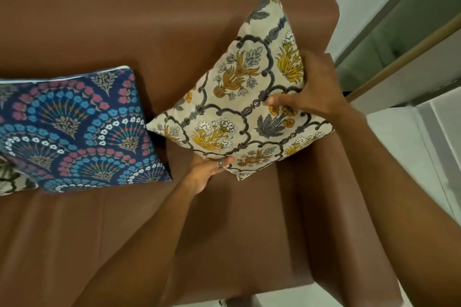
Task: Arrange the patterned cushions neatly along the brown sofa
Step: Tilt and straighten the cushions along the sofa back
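Gripping cream cushion (239, 97) w/ both hands

Both bare arms reach forward; the left hand (208, 172) grips palm-up with a ringed finger, the right hand (309, 87) clasps from the side.

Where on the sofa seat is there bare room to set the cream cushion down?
Bare seat runs along the front edge, below both cushions. A narrow bare strip lies between the blue cushion and the cream cushion. The right end by the armrest is taken by the cream cushion, gripped by left hand and right hand. The left end is crowded.
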`<state>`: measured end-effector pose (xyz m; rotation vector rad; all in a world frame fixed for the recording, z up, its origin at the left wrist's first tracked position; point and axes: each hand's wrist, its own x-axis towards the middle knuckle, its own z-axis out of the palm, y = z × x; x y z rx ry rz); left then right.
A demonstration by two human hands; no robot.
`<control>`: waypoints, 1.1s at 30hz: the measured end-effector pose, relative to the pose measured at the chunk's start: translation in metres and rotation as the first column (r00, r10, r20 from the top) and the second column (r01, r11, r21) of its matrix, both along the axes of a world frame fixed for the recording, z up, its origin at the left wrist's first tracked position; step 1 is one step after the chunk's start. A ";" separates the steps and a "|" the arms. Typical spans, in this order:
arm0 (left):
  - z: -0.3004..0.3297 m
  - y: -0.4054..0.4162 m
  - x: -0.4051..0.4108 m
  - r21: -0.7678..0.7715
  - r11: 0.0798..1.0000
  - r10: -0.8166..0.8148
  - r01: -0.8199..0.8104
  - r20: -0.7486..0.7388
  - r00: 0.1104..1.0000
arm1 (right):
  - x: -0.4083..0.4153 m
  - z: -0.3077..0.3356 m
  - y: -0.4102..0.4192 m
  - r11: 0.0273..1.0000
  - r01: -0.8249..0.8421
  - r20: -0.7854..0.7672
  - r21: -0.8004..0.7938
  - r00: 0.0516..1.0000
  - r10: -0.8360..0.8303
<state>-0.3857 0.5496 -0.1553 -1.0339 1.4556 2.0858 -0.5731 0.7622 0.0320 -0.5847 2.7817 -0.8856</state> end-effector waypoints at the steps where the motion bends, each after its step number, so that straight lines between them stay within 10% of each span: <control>1: -0.001 0.002 0.004 -0.032 0.998 0.052 -0.053 -0.008 0.999 | 0.012 -0.001 -0.002 0.998 0.060 -0.115 -0.021 0.991 -0.062; 6: 0.014 -0.016 0.081 -0.383 0.823 0.389 -0.419 -0.157 0.908 | 0.133 -0.032 -0.045 0.954 -0.107 -0.523 -0.281 0.850 -0.059; 8: 0.013 -0.056 0.125 -0.709 0.545 0.331 -0.447 -0.307 0.892 | 0.173 -0.057 -0.088 0.949 -0.206 -0.120 -0.237 0.976 0.182; 11: 0.020 -0.159 0.159 -0.869 0.241 0.285 -0.433 -0.363 0.887 | 0.208 -0.092 -0.168 0.972 -0.169 0.556 -0.165 0.798 0.233; 15: 0.049 -0.314 0.161 -0.806 0.510 0.179 -0.300 -0.242 0.954 | 0.211 -0.127 -0.267 0.946 0.143 0.783 -0.291 0.603 0.150; 21: 0.070 -0.412 0.144 -0.497 0.864 0.002 -0.076 -0.149 0.989 | 0.234 -0.111 -0.338 0.840 0.374 0.600 -0.394 0.796 -0.073; 28: 0.064 -0.369 0.181 -0.124 0.951 0.248 -0.283 -0.239 0.939 | 0.243 -0.033 -0.344 0.964 0.244 0.175 -0.107 0.959 -0.223; 33: 0.047 -0.355 0.169 -0.026 0.922 0.368 -0.386 -0.248 0.896 | 0.222 -0.018 -0.361 0.983 0.182 0.179 -0.001 0.967 -0.179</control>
